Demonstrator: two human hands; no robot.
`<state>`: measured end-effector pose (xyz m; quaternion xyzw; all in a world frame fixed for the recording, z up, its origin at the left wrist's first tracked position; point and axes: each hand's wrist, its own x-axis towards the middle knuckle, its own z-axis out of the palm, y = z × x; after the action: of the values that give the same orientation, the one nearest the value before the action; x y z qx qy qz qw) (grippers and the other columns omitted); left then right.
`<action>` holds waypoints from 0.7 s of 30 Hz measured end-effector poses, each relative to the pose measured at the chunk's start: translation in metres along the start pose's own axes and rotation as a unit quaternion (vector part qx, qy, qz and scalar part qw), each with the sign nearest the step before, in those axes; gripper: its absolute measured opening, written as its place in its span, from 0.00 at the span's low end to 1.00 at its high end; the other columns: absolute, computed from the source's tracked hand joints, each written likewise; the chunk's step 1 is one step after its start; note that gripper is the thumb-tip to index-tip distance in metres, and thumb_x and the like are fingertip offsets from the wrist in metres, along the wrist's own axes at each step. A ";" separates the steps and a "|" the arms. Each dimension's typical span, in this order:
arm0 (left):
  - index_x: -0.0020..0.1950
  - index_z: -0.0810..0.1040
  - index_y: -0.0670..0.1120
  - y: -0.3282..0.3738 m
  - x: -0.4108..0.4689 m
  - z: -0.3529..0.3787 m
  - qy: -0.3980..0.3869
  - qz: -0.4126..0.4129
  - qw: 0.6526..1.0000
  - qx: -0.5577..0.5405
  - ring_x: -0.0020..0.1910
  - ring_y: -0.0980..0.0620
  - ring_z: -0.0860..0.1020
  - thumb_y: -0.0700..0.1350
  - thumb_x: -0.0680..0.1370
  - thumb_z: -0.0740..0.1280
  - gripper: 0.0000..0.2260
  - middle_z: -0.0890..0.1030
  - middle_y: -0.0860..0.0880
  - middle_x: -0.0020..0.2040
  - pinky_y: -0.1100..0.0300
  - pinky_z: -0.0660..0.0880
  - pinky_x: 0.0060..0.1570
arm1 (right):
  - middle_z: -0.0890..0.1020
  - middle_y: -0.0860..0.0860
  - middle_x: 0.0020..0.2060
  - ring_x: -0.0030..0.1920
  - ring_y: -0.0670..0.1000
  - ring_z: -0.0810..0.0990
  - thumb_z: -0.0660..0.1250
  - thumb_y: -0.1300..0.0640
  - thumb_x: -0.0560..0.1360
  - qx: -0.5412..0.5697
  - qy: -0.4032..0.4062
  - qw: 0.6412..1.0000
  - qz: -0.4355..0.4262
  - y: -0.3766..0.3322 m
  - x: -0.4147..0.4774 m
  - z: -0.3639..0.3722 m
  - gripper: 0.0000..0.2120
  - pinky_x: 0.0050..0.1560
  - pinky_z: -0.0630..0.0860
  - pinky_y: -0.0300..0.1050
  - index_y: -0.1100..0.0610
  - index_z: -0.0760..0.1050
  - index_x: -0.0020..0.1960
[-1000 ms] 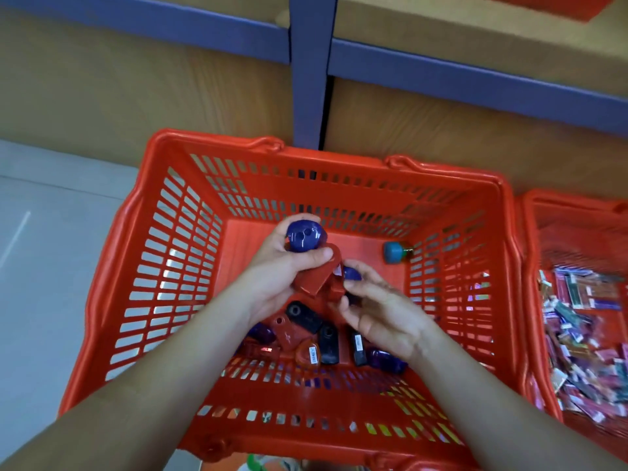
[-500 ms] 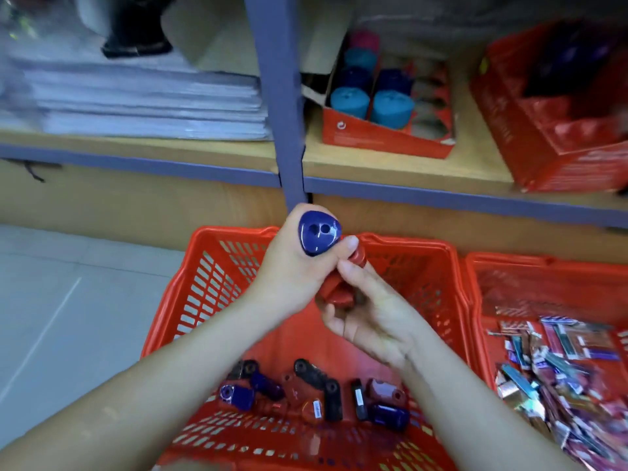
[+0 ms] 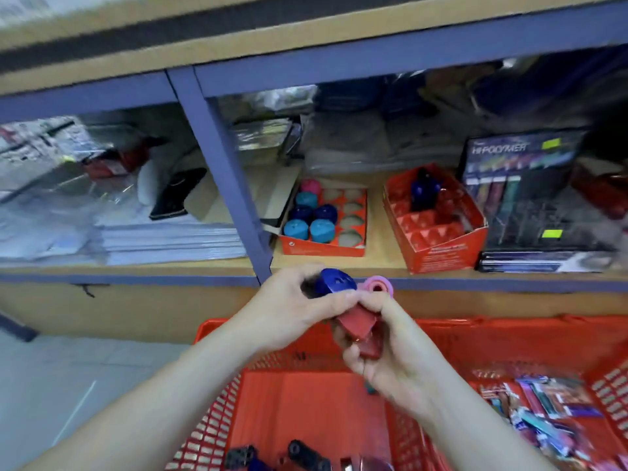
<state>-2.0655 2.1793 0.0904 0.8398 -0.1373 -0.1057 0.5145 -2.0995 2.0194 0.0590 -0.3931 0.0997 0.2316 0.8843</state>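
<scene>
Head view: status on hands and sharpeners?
Left hand grips blue sharpener. Right hand holds red sharpener, pink sharpener on top. Both above orange basket, at shelf edge; shelf post close left.

Sharpeners [image 3: 334, 283] in left hand [image 3: 289, 311], right hand [image 3: 390, 355] — over basket [image 3: 207, 436]; shelf [image 3: 380, 256] behind, second basket [image 3: 530, 336] right.

Glossy blue plastic sharpener [image 3: 334, 283]
</scene>
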 end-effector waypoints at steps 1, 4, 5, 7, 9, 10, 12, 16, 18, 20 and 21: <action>0.48 0.83 0.49 0.010 -0.001 0.002 0.016 0.010 1.000 0.003 0.40 0.56 0.78 0.60 0.68 0.76 0.17 0.84 0.51 0.41 0.55 0.75 0.46 | 0.80 0.57 0.39 0.34 0.52 0.79 0.71 0.55 0.67 -0.004 -0.007 1.000 -0.009 -0.007 -0.007 -0.002 0.13 0.28 0.74 0.41 0.55 0.78 0.51; 0.49 0.84 0.50 0.031 -0.006 0.013 0.063 0.028 0.998 -0.006 0.43 0.54 0.81 0.56 0.65 0.78 0.16 0.85 0.51 0.44 0.58 0.77 0.48 | 0.82 0.60 0.42 0.40 0.59 0.83 0.72 0.55 0.63 -0.035 -0.049 0.998 -0.020 -0.037 -0.027 -0.010 0.14 0.35 0.80 0.46 0.55 0.81 0.48; 0.49 0.83 0.51 0.036 -0.007 0.017 0.071 0.034 0.997 -0.012 0.45 0.53 0.82 0.53 0.66 0.78 0.15 0.85 0.51 0.45 0.57 0.78 0.48 | 0.83 0.60 0.45 0.44 0.62 0.84 0.73 0.56 0.64 -0.052 -0.058 0.997 -0.019 -0.045 -0.033 -0.015 0.14 0.37 0.81 0.48 0.55 0.82 0.50; 0.51 0.80 0.54 0.046 -0.010 0.024 0.078 0.046 0.996 -0.016 0.47 0.52 0.82 0.48 0.69 0.78 0.13 0.84 0.52 0.48 0.55 0.79 0.50 | 0.84 0.61 0.50 0.51 0.66 0.83 0.73 0.58 0.66 -0.079 -0.073 0.994 -0.011 -0.060 -0.041 -0.025 0.16 0.39 0.82 0.49 0.55 0.81 0.53; 0.55 0.77 0.56 0.050 -0.011 0.029 0.055 0.046 0.997 -0.032 0.49 0.50 0.82 0.44 0.72 0.75 0.15 0.83 0.52 0.52 0.55 0.79 0.53 | 0.84 0.62 0.53 0.53 0.69 0.82 0.72 0.57 0.65 -0.097 -0.083 0.992 -0.011 -0.073 -0.048 -0.035 0.18 0.40 0.82 0.49 0.53 0.82 0.55; 0.57 0.76 0.57 0.053 -0.011 0.032 0.040 0.044 0.998 -0.035 0.51 0.49 0.82 0.42 0.74 0.74 0.16 0.83 0.51 0.53 0.55 0.79 0.54 | 0.83 0.62 0.55 0.54 0.69 0.82 0.73 0.56 0.64 -0.107 -0.093 0.990 -0.011 -0.078 -0.051 -0.038 0.18 0.40 0.82 0.49 0.52 0.82 0.54; 0.60 0.76 0.55 0.057 -0.010 0.042 0.021 0.023 0.999 -0.043 0.53 0.48 0.82 0.40 0.78 0.68 0.14 0.81 0.49 0.56 0.55 0.79 0.53 | 0.83 0.62 0.56 0.54 0.68 0.82 0.76 0.55 0.59 -0.129 -0.104 0.986 -0.016 -0.086 -0.053 -0.045 0.21 0.40 0.82 0.48 0.50 0.82 0.53; 0.55 0.78 0.52 0.060 0.007 0.051 0.021 -0.013 1.000 0.020 0.35 0.50 0.82 0.50 0.78 0.66 0.07 0.83 0.51 0.42 0.59 0.77 0.35 | 0.84 0.57 0.52 0.51 0.64 0.84 0.76 0.52 0.55 -0.204 -0.104 0.973 -0.030 -0.096 -0.052 -0.061 0.21 0.38 0.79 0.44 0.47 0.82 0.48; 0.48 0.80 0.51 0.056 0.023 0.044 0.078 -0.005 0.993 0.085 0.36 0.54 0.80 0.54 0.75 0.69 0.08 0.83 0.52 0.38 0.60 0.75 0.40 | 0.82 0.55 0.47 0.50 0.61 0.85 0.76 0.51 0.55 -0.233 -0.094 0.967 -0.039 -0.100 -0.047 -0.072 0.22 0.38 0.76 0.43 0.46 0.81 0.49; 0.46 0.79 0.49 0.053 0.040 0.034 0.131 -0.021 0.989 0.072 0.37 0.57 0.79 0.53 0.73 0.71 0.09 0.83 0.50 0.39 0.64 0.73 0.41 | 0.81 0.55 0.45 0.48 0.58 0.83 0.76 0.51 0.57 -0.249 -0.077 0.964 -0.042 -0.106 -0.040 -0.080 0.21 0.40 0.75 0.44 0.45 0.80 0.50; 0.48 0.78 0.48 0.052 0.048 0.029 0.142 -0.034 0.988 0.040 0.36 0.56 0.79 0.51 0.73 0.73 0.09 0.83 0.50 0.40 0.65 0.74 0.39 | 0.81 0.54 0.43 0.47 0.57 0.82 0.76 0.51 0.58 -0.250 -0.069 0.965 -0.044 -0.108 -0.035 -0.082 0.20 0.40 0.75 0.44 0.46 0.80 0.50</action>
<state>-2.0354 2.1165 0.1220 0.8703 -0.0381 0.0026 0.4910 -2.0775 1.8840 0.0863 -0.5888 -0.0401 0.2369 0.7717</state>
